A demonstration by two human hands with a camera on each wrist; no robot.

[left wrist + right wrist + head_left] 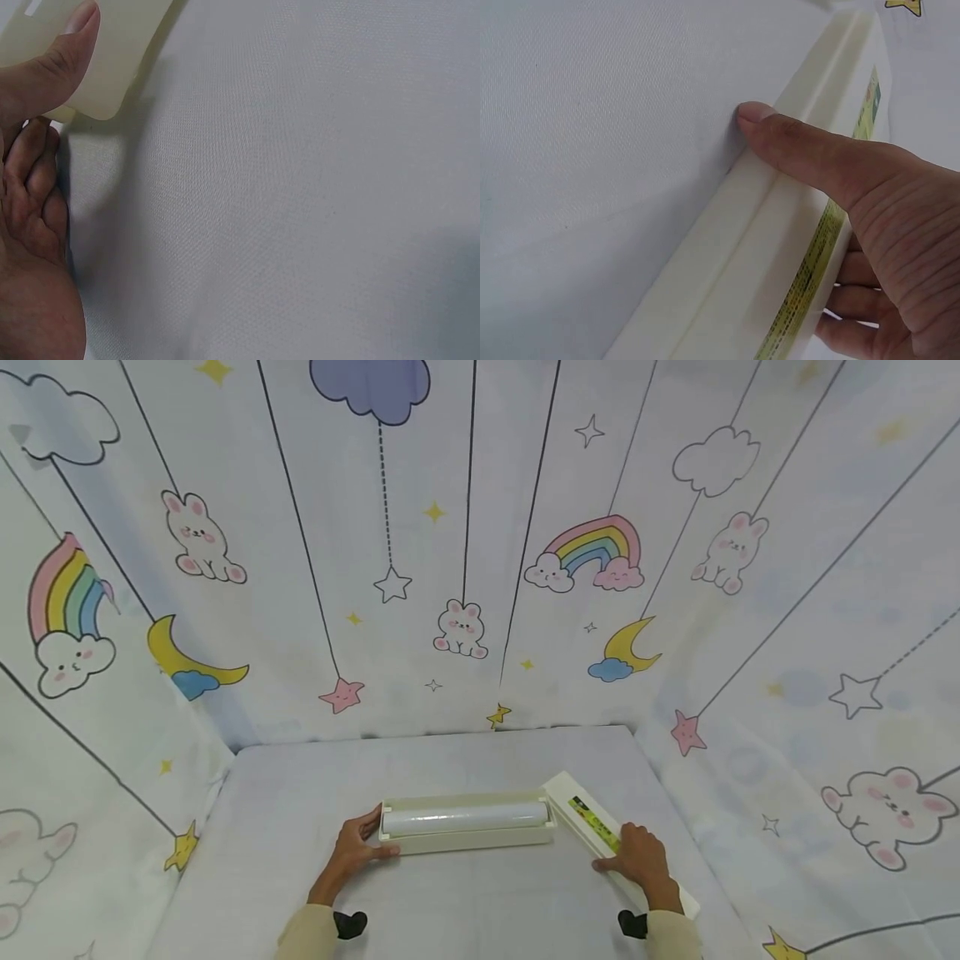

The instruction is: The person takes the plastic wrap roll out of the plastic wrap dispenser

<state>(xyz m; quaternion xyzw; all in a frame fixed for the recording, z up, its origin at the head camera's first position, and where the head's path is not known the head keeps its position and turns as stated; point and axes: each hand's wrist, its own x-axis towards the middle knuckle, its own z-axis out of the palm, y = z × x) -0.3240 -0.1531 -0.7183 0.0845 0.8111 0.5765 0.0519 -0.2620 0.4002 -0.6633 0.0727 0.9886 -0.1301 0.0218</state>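
Beige sleeves [307, 931], two of them, reach in on the near side of the box [480, 841], one to its left and one beyond its right end. Beside their cuffs sit two small black pieces [350, 925].

Two hands are at work. To the right of the box, the right hand [637, 853] grips the one lid [772, 217], thumb across the near long edge and fingers curled round the opposite side. At the box's left end, the left hand [356, 843] pinches it, thumb against the near wall, fingers at the end and behind.

Long, narrow and white, the lid slants from close by the box's right end toward the near right; whether the two touch, I cannot tell. One yellow-green label [592, 822] with dark print runs along it, partly under the right hand.

There is one box, a pale cream, straight-sided trough, uncovered on the desk [480, 902], its length running left to right. Inside lies one roll [465, 817], whitish and glossy, nearly filling it end to end.

Past the box's far side rises a pale printed backdrop [405, 693], with two rainbows [600, 533] and two crescent moons [621, 645].
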